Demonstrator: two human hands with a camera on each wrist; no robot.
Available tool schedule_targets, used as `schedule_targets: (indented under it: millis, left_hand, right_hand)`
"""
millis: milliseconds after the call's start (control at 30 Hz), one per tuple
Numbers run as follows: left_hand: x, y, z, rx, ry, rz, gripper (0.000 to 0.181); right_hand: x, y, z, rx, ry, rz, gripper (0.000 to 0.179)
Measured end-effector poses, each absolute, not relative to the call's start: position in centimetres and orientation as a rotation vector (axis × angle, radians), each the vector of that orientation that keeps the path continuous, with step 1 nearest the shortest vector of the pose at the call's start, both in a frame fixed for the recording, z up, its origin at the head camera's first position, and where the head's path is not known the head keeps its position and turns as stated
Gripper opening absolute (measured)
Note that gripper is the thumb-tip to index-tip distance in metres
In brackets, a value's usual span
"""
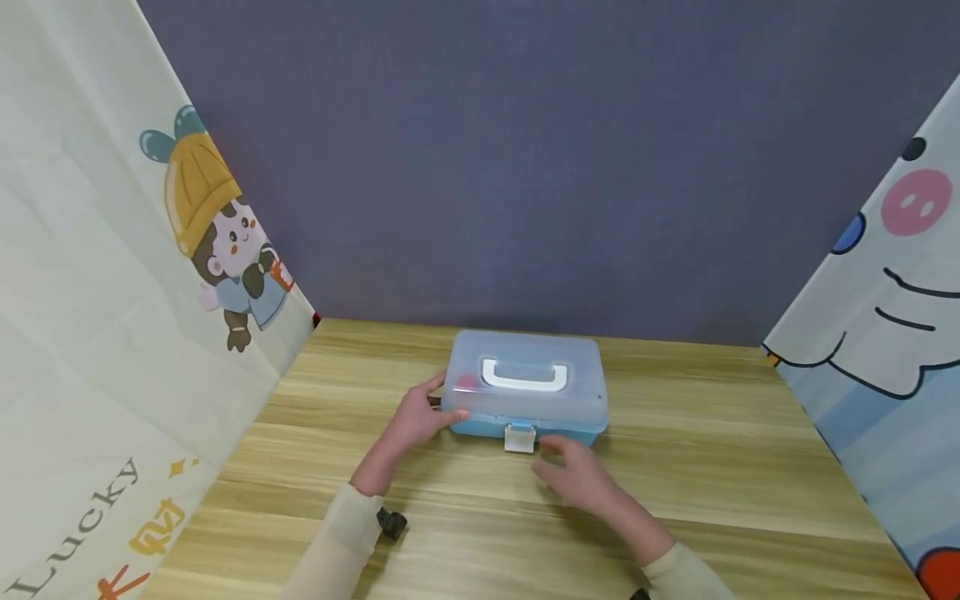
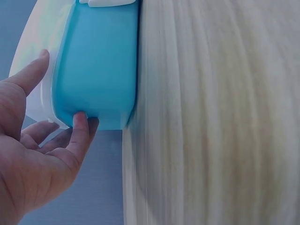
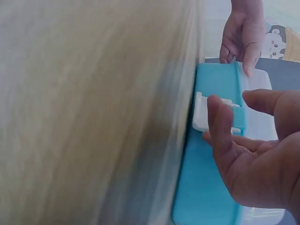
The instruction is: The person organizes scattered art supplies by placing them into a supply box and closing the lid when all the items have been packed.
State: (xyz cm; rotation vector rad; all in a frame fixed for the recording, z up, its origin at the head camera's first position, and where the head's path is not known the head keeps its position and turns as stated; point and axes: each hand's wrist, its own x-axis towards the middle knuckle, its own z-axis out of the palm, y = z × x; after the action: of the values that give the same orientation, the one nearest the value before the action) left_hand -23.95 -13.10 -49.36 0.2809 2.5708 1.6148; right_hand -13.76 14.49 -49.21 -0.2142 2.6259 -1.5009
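Note:
A plastic storage box (image 1: 525,379) with a cloudy clear lid (image 1: 465,350), a white carry handle (image 1: 525,384) and a light-blue base (image 2: 101,65) stands on the table. Its left front corner lies between the thumb and fingers of my left hand (image 1: 420,414); the thumb rests on the lid's front and the fingertips touch the left end. A white latch (image 1: 520,438) hangs flipped down at the front middle. Just right of it is my right hand (image 1: 581,477), fingers loosely bent and nothing held. A blurred red thing (image 1: 467,382) shows through the lid.
Wood-grain table (image 1: 697,467) surrounds the box. A dark blue-grey wall (image 1: 525,167) rises behind it. Printed sheets with cartoon figures border the left (image 1: 90,250) and right (image 1: 900,333) sides.

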Motion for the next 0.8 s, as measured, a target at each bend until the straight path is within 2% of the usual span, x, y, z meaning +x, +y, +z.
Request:
schedule_targets:
  millis: [300,467,600,800]
  left_hand:
    - [-23.8,-13.3,-49.5,0.287,2.556,1.647,0.088]
    - [-23.7,-13.4,-49.5,0.283,2.549,1.658,0.087]
    - [-23.8,-13.4,-49.7,0.291,2.543,1.652,0.088]
    - [-24.1,-13.3,-49.9,0.295,2.554,1.661,0.085]
  right_hand:
    - [-13.9,13.4,-50.0,-0.034,2.25,-1.821,0.042]
    - [-13.9,12.9,-50.0,0.02,2.285,-1.829,0.031]
    - [-14.0,12.6,-50.0,-0.018,2.318,-1.871,0.028]
    - [-14.5,12.5,-49.5,-0.09,2.644,-1.736,0.018]
